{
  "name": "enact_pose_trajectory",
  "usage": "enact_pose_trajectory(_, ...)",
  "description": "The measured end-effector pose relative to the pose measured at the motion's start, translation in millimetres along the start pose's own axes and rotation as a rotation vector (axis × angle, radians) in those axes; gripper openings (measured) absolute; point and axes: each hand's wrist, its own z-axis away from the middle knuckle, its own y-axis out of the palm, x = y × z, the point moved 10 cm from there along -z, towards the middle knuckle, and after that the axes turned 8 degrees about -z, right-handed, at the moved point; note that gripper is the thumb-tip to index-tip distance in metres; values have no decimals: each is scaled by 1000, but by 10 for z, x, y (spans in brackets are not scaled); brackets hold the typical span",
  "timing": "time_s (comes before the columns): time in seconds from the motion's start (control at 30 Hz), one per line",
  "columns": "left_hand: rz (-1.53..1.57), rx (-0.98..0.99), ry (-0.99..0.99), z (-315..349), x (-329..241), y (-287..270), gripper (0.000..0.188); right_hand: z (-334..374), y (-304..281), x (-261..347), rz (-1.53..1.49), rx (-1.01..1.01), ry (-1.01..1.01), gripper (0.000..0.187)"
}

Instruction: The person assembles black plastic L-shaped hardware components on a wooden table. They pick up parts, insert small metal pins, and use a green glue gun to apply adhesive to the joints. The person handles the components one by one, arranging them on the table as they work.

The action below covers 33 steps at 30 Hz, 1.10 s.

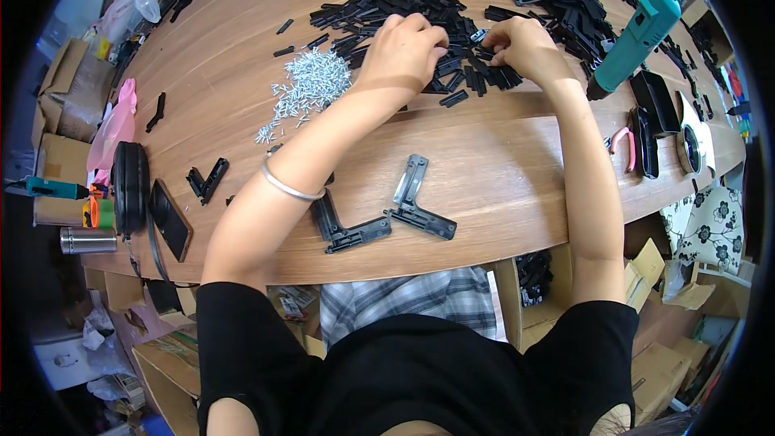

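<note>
Both my hands are at the near edge of a large heap of black plastic parts [565, 0]. My left hand [402, 52] is curled with its fingertips turned down among the small flat black pieces [454, 98]; whatever lies in its fingers is hidden. My right hand [523, 50] is bent inward, thumb and fingers drawn together; a small shiny piece [479, 35] shows beside the fingertips, and I cannot tell if it is held. Nearer to me, two angled black plastic housings, a left one [355, 234] and a right one [424, 214], lie on the wooden table.
A pile of small silver screws [313, 85] lies left of my left hand. A teal electric screwdriver [638, 40] stands right of my right forearm. Pink-handled pliers [623, 145] and black trays [655, 103] are farther right. A phone [169, 220] and black case [131, 186] sit left.
</note>
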Motion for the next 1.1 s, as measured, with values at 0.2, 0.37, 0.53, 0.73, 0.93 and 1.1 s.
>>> enact_pose_trajectory(0.2, -42, 188, -93, -182, -16, 339, 24, 100, -145, 76, 65, -31, 28, 21)
enact_pose_trajectory(0.37, -87, 259, -169, -170, 27, 323, 24, 167, -189, 239, 58, -47, 11, 17)
enact_pose_trajectory(0.53, -89, 172, -141, -128, 109, 239, 22, 130, 73, 291, 62, 24, -13, 17)
enact_pose_trajectory(0.73, -91, 147, -163, -41, 227, 101, 23, 152, 54, 290, 85, 25, -14, 22)
enact_pose_trajectory(0.93, -129, 145, -162, 51, 356, -50, 23, 145, 34, 338, 82, 51, -36, 22)
enact_pose_trajectory(1.1, -161, 212, -182, 212, 407, -121, 21, 256, 192, 549, 90, 192, -77, 30)
